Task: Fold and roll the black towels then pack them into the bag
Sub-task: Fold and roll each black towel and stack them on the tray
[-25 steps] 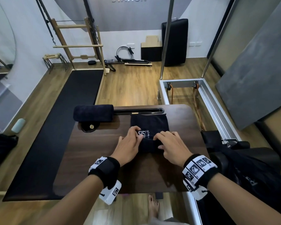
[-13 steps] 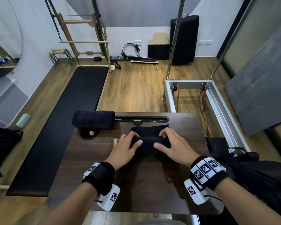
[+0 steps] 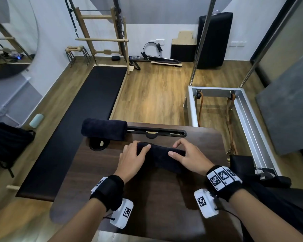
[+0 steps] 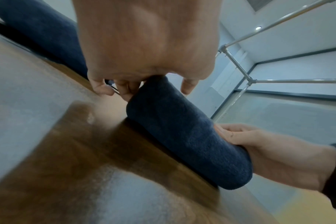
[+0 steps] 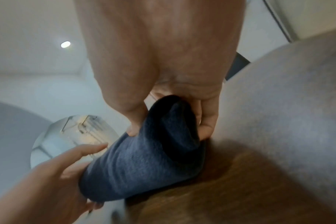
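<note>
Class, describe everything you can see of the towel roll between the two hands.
The towel roll is dark, fuzzy terry cloth wound into a thick cylinder, lying crosswise on the brown table. The left hand grips one end and the right hand the other. The right wrist view shows its layered end.

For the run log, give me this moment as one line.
step: rolling | towel: fully rolled, on table | left hand: grips left end | right hand: grips right end | second rolled towel: table's far edge

We see a wooden floor (image 3: pixel 157 95), white walls (image 3: pixel 182 30), a long black mat (image 3: pixel 80 123), a wooden ladder frame (image 3: pixel 101 39) and a recessed ceiling light (image 5: pixel 65 44).
</note>
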`<state>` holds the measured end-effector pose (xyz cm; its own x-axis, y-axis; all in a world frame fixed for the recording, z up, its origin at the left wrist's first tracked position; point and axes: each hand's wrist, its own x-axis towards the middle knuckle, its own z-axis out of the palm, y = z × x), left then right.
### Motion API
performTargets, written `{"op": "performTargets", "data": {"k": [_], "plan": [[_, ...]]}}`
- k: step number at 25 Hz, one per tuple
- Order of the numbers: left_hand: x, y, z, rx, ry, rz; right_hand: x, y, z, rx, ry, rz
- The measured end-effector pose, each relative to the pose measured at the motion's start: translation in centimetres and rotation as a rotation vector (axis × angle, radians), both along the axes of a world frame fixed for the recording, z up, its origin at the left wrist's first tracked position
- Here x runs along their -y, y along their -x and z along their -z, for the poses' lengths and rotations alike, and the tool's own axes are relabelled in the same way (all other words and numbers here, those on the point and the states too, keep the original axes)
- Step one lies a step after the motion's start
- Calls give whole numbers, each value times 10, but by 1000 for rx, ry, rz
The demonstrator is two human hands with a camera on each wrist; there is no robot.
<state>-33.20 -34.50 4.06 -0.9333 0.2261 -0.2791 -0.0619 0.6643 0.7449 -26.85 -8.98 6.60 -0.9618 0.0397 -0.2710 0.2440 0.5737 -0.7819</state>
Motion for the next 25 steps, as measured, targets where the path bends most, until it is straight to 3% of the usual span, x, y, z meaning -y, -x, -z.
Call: {"op": "performTargets", "data": {"k": [3,8,11,14,20,22,25], "plan": [[-3,3,2,68,-91,-86,0,2,5,11,-6,244],[-15,5,1,55,-54,-212,16,-9,4,61,-315,469],[-22,7,0,28,37,-197,25,-21,4,93,-198,586],[-26,12,-2,54,41,-193,42,-31,7,66,-123,544],[-13,8,0,24,-17,-71,71,-32,13,132,-239,461],[3,11,-1,114,-124,-98,80,-29,13,116,-160,496],[42,15,-4,182,-273,-169,112,-19,13,61,115,575]]}}
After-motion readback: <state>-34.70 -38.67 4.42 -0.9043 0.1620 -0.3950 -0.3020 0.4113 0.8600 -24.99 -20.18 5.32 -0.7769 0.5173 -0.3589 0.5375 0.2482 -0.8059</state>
